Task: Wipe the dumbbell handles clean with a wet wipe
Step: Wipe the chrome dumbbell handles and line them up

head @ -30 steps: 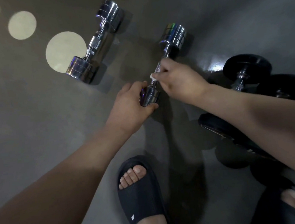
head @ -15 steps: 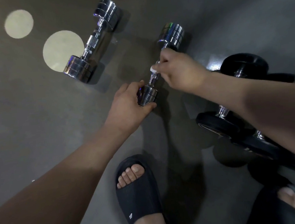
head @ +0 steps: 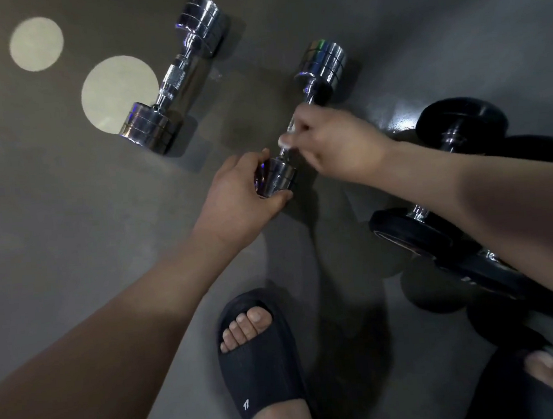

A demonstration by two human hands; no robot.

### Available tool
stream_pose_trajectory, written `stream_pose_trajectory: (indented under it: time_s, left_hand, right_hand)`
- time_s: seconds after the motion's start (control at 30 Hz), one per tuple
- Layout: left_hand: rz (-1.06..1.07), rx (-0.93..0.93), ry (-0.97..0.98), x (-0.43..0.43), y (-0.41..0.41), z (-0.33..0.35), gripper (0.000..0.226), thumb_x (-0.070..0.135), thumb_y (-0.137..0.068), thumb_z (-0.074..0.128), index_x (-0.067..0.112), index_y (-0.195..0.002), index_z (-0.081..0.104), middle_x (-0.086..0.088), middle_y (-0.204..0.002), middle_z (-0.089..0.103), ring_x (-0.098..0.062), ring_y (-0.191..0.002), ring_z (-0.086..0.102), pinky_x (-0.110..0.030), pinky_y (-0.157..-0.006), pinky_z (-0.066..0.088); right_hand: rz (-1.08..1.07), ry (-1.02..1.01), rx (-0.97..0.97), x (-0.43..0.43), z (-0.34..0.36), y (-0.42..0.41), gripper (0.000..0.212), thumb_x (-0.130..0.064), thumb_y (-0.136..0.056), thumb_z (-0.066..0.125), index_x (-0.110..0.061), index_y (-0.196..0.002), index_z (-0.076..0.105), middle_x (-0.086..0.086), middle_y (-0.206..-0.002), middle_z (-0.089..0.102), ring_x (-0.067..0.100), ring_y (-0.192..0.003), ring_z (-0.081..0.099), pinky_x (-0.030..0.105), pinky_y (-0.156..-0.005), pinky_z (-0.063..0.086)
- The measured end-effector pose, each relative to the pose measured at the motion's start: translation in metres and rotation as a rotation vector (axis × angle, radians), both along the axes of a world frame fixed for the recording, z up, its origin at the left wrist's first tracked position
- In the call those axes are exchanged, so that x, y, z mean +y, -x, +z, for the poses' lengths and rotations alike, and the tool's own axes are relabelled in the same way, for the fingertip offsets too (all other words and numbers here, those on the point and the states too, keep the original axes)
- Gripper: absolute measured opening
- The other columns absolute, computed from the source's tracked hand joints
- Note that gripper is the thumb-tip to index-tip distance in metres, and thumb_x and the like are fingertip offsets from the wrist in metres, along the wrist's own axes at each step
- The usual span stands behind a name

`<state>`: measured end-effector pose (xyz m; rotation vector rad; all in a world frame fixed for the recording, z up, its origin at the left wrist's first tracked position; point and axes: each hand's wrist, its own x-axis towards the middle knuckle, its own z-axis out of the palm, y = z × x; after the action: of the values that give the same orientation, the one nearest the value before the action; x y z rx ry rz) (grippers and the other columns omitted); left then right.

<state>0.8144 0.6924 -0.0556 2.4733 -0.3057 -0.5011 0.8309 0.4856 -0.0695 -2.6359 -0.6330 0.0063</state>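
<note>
The wet wipe [head: 285, 141] is sitting against the handle of the chrome dumbbell [head: 323, 64], pinched by the curled fingers of the right hand [head: 339, 148]. Just beneath that grip, the left hand [head: 239, 200] is curling round the dumbbell's near head.

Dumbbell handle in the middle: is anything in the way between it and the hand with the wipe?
No, nothing visible is in the way. The right hand holds the wet wipe right on the handle of the chrome dumbbell, while the left hand grips its near end.
</note>
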Motion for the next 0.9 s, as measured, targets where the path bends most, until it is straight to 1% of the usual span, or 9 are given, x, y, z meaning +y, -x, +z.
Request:
stream_pose_trajectory:
  time_s: [0.1, 0.2, 0.27, 0.37, 0.5, 0.53, 0.7, 0.83, 0.9]
  left_hand:
    - [0.017, 0.016, 0.017, 0.002, -0.001, 0.001, 0.069, 0.034, -0.076, 0.085, 0.019, -0.138, 0.058, 0.007, -0.115, 0.054, -0.01, -0.107, 0.057, -0.007, -0.087, 0.031]
    - [0.028, 0.055, 0.022, 0.005, -0.007, 0.001, 0.065, 0.036, -0.076, 0.083, 0.023, -0.135, 0.059, 0.004, -0.118, 0.064, -0.013, -0.106, 0.062, -0.016, -0.091, 0.042]
    - [0.049, 0.092, 0.02, 0.007, -0.011, 0.001, 0.064, 0.038, -0.076, 0.082, 0.024, -0.134, 0.059, 0.002, -0.116, 0.065, -0.014, -0.103, 0.063, -0.02, -0.091, 0.045]
    - [0.061, 0.111, 0.035, 0.009, -0.014, 0.002, 0.062, 0.038, -0.077, 0.079, 0.023, -0.134, 0.059, 0.0, -0.115, 0.065, -0.016, -0.102, 0.063, -0.021, -0.091, 0.046]
    - [0.058, 0.122, 0.037, 0.014, -0.018, -0.001, 0.061, 0.031, -0.081, 0.078, 0.023, -0.138, 0.057, 0.0, -0.12, 0.064, -0.013, -0.103, 0.062, -0.016, -0.089, 0.041]
    - [0.062, 0.141, 0.049, 0.015, -0.019, -0.002, 0.064, 0.032, -0.081, 0.079, 0.023, -0.14, 0.056, 0.001, -0.122, 0.063, -0.01, -0.102, 0.061, -0.015, -0.089, 0.041]
    - [0.068, 0.181, 0.139, 0.019, -0.021, -0.006, 0.078, 0.045, -0.07, 0.073, 0.027, -0.142, 0.051, 0.004, -0.123, 0.06, 0.005, -0.09, 0.059, -0.019, -0.089, 0.05]
    - [0.067, 0.163, 0.177, 0.02, -0.019, -0.007, 0.055, 0.037, -0.073, 0.075, 0.038, -0.124, 0.054, 0.006, -0.116, 0.06, 0.01, -0.083, 0.057, -0.024, -0.084, 0.053]
    - [0.069, 0.156, 0.173, 0.02, -0.018, -0.006, 0.048, 0.037, -0.072, 0.073, 0.042, -0.116, 0.054, 0.006, -0.114, 0.06, 0.012, -0.081, 0.057, -0.021, -0.08, 0.051]
  right_hand:
    - [-0.097, -0.014, -0.035, 0.0, -0.002, -0.002, 0.032, -0.021, -0.097, 0.047, -0.003, -0.109, 0.071, 0.015, -0.093, 0.057, 0.035, -0.072, 0.06, 0.039, -0.06, 0.053]
    - [0.035, 0.002, 0.016, 0.01, 0.004, 0.007, 0.018, -0.016, -0.098, 0.057, -0.004, -0.106, 0.069, 0.011, -0.089, 0.057, 0.03, -0.069, 0.058, 0.035, -0.056, 0.05]
    - [-0.08, -0.044, 0.041, 0.006, 0.006, -0.001, 0.014, -0.016, -0.097, 0.062, -0.006, -0.104, 0.069, 0.01, -0.089, 0.058, 0.031, -0.073, 0.059, 0.032, -0.06, 0.047]
    - [-0.225, -0.025, -0.047, 0.005, -0.002, -0.01, 0.02, -0.011, -0.093, 0.061, -0.006, -0.109, 0.072, 0.014, -0.093, 0.059, 0.035, -0.075, 0.061, 0.033, -0.062, 0.049]
    - [0.04, 0.012, -0.047, 0.018, -0.005, 0.001, 0.028, -0.009, -0.092, 0.053, -0.006, -0.112, 0.071, 0.014, -0.094, 0.06, 0.036, -0.075, 0.062, 0.038, -0.06, 0.053]
    - [0.05, 0.013, -0.052, 0.016, -0.005, -0.001, 0.027, -0.009, -0.091, 0.054, -0.007, -0.112, 0.072, 0.015, -0.095, 0.061, 0.036, -0.076, 0.062, 0.037, -0.06, 0.053]
    - [-0.258, -0.039, -0.105, 0.008, -0.007, -0.022, 0.024, -0.009, -0.09, 0.057, -0.004, -0.106, 0.074, 0.017, -0.093, 0.061, 0.037, -0.077, 0.063, 0.04, -0.066, 0.056]
    - [-0.027, -0.039, -0.064, 0.021, -0.011, -0.002, 0.024, -0.005, -0.089, 0.059, -0.003, -0.109, 0.072, 0.015, -0.09, 0.062, 0.035, -0.074, 0.061, 0.036, -0.059, 0.051]
    - [-0.008, -0.014, -0.047, 0.014, -0.008, -0.007, 0.026, -0.008, -0.091, 0.058, -0.006, -0.112, 0.072, 0.015, -0.094, 0.063, 0.036, -0.078, 0.063, 0.038, -0.062, 0.053]
